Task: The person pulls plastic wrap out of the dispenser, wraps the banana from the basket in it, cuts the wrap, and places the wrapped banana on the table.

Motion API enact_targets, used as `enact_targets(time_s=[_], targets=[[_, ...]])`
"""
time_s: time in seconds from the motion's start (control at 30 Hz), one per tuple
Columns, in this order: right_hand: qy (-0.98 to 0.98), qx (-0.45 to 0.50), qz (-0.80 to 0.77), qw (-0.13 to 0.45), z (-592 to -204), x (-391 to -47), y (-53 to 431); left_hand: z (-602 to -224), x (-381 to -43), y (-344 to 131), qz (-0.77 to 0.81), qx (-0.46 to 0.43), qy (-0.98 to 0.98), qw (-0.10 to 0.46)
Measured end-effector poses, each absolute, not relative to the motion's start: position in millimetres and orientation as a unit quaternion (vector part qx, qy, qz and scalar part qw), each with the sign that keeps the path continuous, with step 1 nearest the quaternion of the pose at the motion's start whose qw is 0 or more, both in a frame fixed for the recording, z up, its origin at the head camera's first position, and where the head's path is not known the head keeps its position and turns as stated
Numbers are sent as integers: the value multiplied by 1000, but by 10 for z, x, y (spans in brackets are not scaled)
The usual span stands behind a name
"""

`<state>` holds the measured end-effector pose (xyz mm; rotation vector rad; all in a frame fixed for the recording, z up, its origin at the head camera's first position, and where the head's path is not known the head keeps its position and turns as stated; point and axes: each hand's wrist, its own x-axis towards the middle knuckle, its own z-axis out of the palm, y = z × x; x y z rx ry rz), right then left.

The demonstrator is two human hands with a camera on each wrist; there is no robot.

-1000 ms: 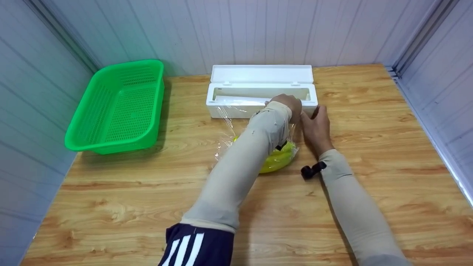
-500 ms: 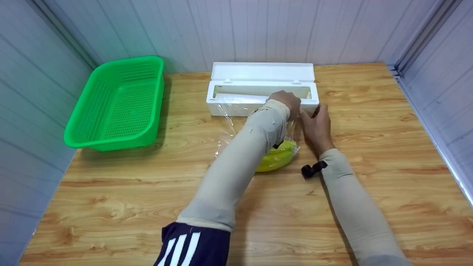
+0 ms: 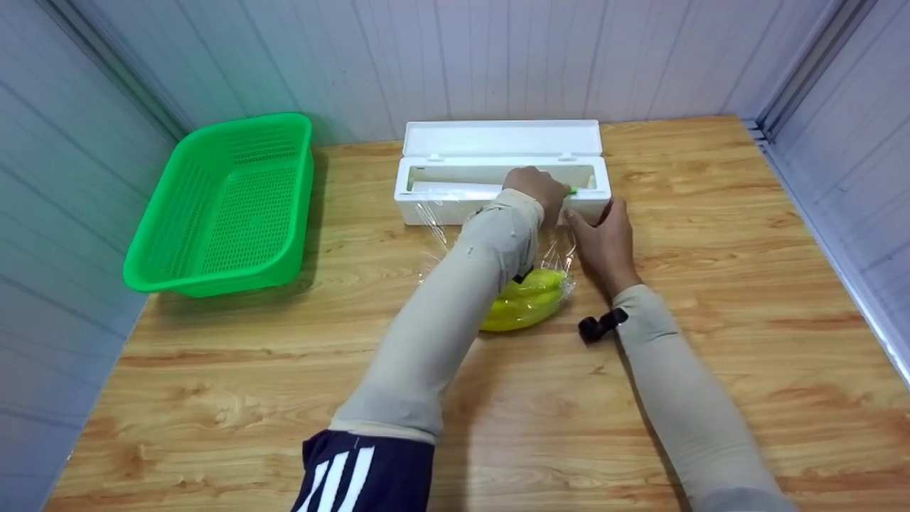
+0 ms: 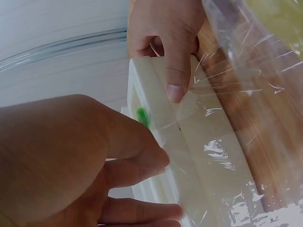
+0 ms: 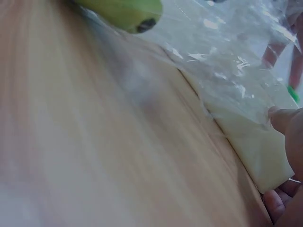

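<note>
Stretch film runs from the white film dispenser box, whose lid stands open, toward the table. Bananas lie in front of the box under that clear film, partly hidden by the left forearm. My left hand is over the box's front rim, thumb and fingers pinched at a green slide cutter. In the left wrist view one end of the cutter shows past the hand; the rest is hidden. With its thumb on the front, my right hand grips the box's right corner.
A green plastic basket stands at the left of the wooden table. Pale panel walls rise behind the box and at both sides. A small black camera sits on the right wrist.
My left hand and forearm have shifted a little to the left along the box rim. The green cutter's end now shows, and more of the bananas. The right hand stays at the corner.
</note>
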<state>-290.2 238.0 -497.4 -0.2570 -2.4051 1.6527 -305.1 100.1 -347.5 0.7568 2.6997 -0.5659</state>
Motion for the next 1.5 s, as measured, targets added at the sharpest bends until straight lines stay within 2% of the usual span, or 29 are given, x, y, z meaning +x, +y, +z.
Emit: enact_targets(time_s=[0.5,0.63,0.93,1.5], targets=[[-816,-73,561,121,-4973,-2853,2334,-3538,-3042,1246,-256,258,917,165],[-816,-76,562,109,-4978,-2845,2288,-3493,-3030,1171,-226,259,925,160],[-828,-83,544,108,-4969,-2883,2266,-3401,-3066,951,-163,319,922,145],[-840,-55,526,119,-4969,-2842,2252,-3540,-3015,1116,-238,281,918,146]])
